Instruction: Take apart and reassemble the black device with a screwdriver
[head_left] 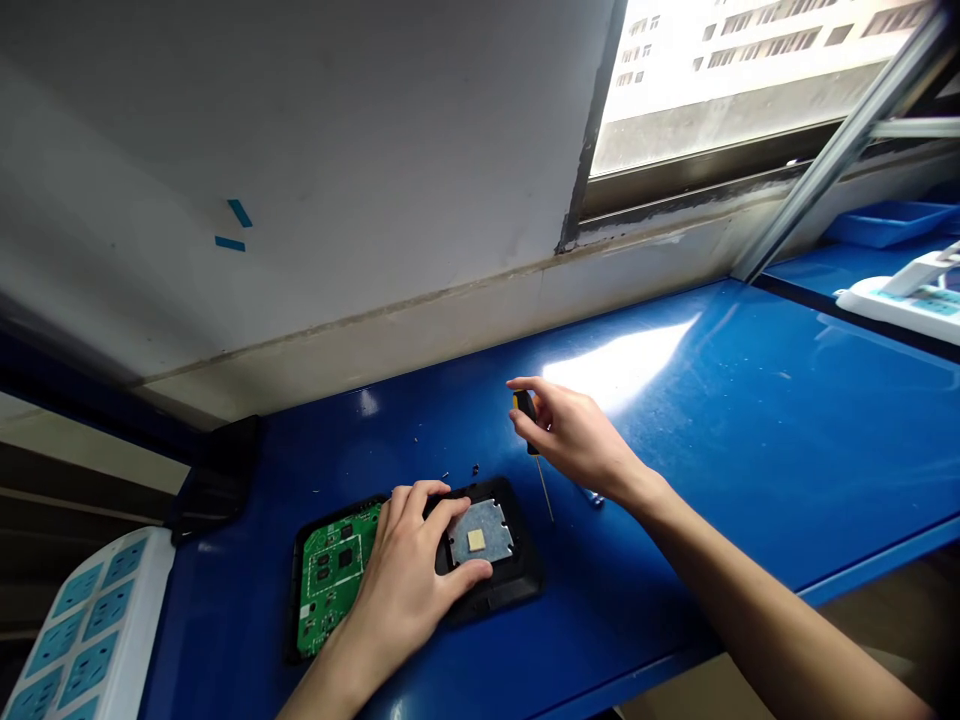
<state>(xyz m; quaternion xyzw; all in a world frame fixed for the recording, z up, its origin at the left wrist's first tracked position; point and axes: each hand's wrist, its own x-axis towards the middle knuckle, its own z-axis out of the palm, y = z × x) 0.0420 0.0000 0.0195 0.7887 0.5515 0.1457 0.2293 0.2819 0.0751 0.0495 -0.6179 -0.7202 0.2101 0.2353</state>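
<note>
My right hand (574, 425) holds a screwdriver (531, 430) by its black and yellow handle. The thin shaft points down beside the casing, its tip over or at the blue table; I cannot tell whether it touches. My left hand (409, 560) grips a black plastic casing (529, 570), thumb and fingers around a grey metal plate (491, 530) set in it. A small cream pad (476, 540) sits on that plate. Left of the casing, partly behind my left hand, lies a green circuit board (334, 570) in a black shell.
Small dark bits, perhaps screws (475, 469), lie behind the casing. A small shiny object (592, 497) is under my right wrist. White power strips stand at the left (105, 620) and far right (907, 305). A blue tray (889, 225) sits at the back right, near a metal post (832, 170).
</note>
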